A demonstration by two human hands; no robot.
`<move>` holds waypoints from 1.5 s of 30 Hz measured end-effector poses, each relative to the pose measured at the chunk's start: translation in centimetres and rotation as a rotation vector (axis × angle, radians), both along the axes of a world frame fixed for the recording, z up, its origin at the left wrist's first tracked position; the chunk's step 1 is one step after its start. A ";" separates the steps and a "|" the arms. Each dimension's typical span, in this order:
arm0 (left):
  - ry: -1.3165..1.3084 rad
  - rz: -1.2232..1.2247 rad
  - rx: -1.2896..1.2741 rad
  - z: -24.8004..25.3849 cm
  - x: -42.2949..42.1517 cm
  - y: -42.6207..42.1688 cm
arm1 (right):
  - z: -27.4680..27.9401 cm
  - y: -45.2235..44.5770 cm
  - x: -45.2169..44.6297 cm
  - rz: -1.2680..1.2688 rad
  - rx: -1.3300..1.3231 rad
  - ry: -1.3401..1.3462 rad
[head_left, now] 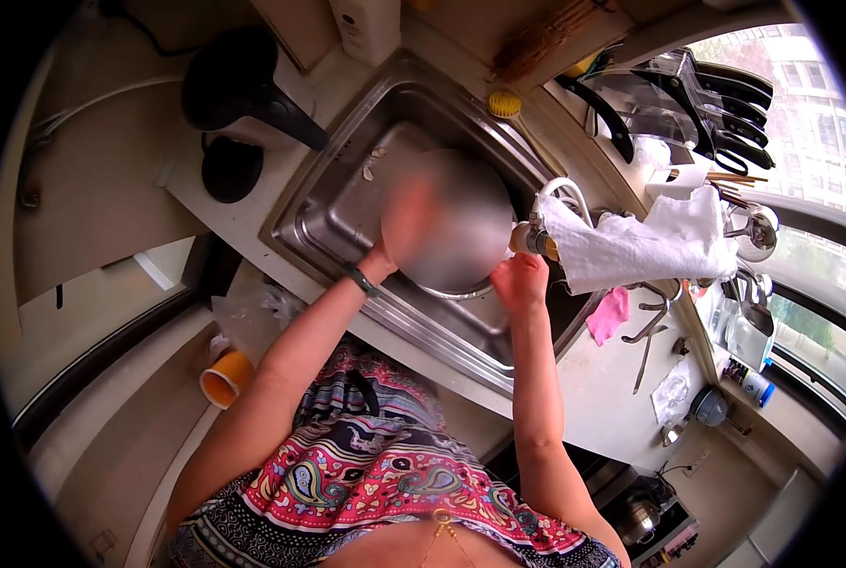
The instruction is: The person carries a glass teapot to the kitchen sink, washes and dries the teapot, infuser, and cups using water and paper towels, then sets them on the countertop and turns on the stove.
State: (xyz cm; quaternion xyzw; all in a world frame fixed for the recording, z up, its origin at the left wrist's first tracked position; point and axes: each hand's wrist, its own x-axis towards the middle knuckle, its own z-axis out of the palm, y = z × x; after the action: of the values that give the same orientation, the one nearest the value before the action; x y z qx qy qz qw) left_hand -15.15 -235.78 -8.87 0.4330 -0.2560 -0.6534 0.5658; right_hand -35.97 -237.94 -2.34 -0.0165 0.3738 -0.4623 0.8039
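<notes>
A round vessel (453,289) with a shiny metal rim is over the sink (295,222); its inside is blurred out, so its exact kind cannot be told. My left hand (406,222), with a dark green band at the wrist, reaches onto the vessel's left side. Its fingers fall within the blur. At the right edge of the rim, my right hand (520,281) is closed, just below the faucet (534,239). Small pale scraps (368,173) lie on the sink bottom at the upper left.
A white cloth (645,241) hangs beside the faucet. A yellow-headed brush (504,106) rests on the sink's far edge. Knives (735,109) stand in a rack by the window. A dark kettle (238,85) is at the left, and a pink cloth (609,315) lies on the right counter.
</notes>
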 end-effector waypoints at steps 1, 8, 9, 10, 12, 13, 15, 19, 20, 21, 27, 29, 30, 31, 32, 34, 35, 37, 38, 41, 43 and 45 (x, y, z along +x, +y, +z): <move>-0.058 -0.011 -0.021 0.2 -0.3 -0.2 | -0.7 0.1 -0.5 0.190 -0.294 0.415; -0.132 -0.073 0.023 0.6 -2.8 -1.2 | 1.1 1.7 0.2 0.907 -0.878 1.158; -0.371 -0.101 -0.117 2.6 -2.7 -1.0 | 0.9 1.4 0.6 0.544 -0.433 0.834; -0.373 -0.104 -0.118 3.4 -2.5 -1.3 | 0.6 1.1 0.9 0.179 -0.004 0.486; -0.885 -0.019 -0.618 4.4 -2.7 -1.3 | 0.0 0.7 0.7 0.126 0.023 0.531; -0.901 -0.052 -0.603 4.7 -2.9 -1.3 | 1.3 0.7 1.5 0.090 -0.021 0.571; -0.627 -0.006 -0.405 3.5 -3.3 -1.1 | -1.2 1.6 -0.5 0.370 -0.364 0.933; 0.351 -0.261 0.307 5.5 -1.8 -1.7 | 0.3 1.6 0.8 0.386 -1.346 1.353; 0.419 -0.343 0.419 4.7 -1.5 -2.1 | -0.1 1.9 1.0 0.387 -1.345 1.351; 0.411 -0.200 0.354 4.3 -1.9 -2.0 | -0.7 2.4 1.0 0.387 -1.254 1.385; -0.586 0.005 -0.352 4.0 -2.6 -1.6 | 0.7 0.6 3.4 0.097 -0.272 0.834; -0.871 0.065 -0.531 3.6 -2.5 -1.3 | 0.6 0.2 3.6 0.017 -0.139 0.740; -0.878 0.073 -0.534 3.7 -2.8 -1.3 | 1.2 0.4 4.1 0.067 -0.241 0.941; -0.625 0.083 -0.343 3.9 -3.3 -1.0 | 0.8 0.6 3.8 0.064 -0.245 0.938; -0.367 0.087 -0.149 3.8 -3.7 -0.8 | 0.1 1.0 3.2 0.198 -0.522 1.109; -0.070 0.088 0.058 3.3 -3.7 -1.1 | 0.1 1.2 2.0 0.346 -0.804 1.269; 0.369 -0.080 0.245 3.1 -3.1 -1.2 | 0.3 0.9 1.4 0.493 -1.063 1.304; 0.798 -0.323 0.435 3.3 -2.5 -1.5 | 0.8 -0.3 0.5 0.624 -1.546 1.268; 0.796 -0.320 0.435 3.1 -2.3 -1.6 | 1.3 -0.8 0.1 0.623 -1.548 1.264; 0.681 -0.369 0.574 3.5 -1.9 -1.8 | 1.1 -0.8 -0.6 0.694 -1.613 1.250; 0.145 -0.192 0.189 3.1 -3.1 -1.8 | -0.9 0.1 -0.2 0.519 -1.216 1.312; -0.738 0.016 -0.409 3.1 -3.1 -1.7 | -1.8 0.8 1.2 0.172 -0.461 0.933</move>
State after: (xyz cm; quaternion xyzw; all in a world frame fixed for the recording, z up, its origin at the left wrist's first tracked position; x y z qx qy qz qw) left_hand -18.30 -237.51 -5.78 0.5186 -0.5624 -0.3860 0.5155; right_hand -34.76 -237.17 -4.17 -0.4276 0.5776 -0.4084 0.5628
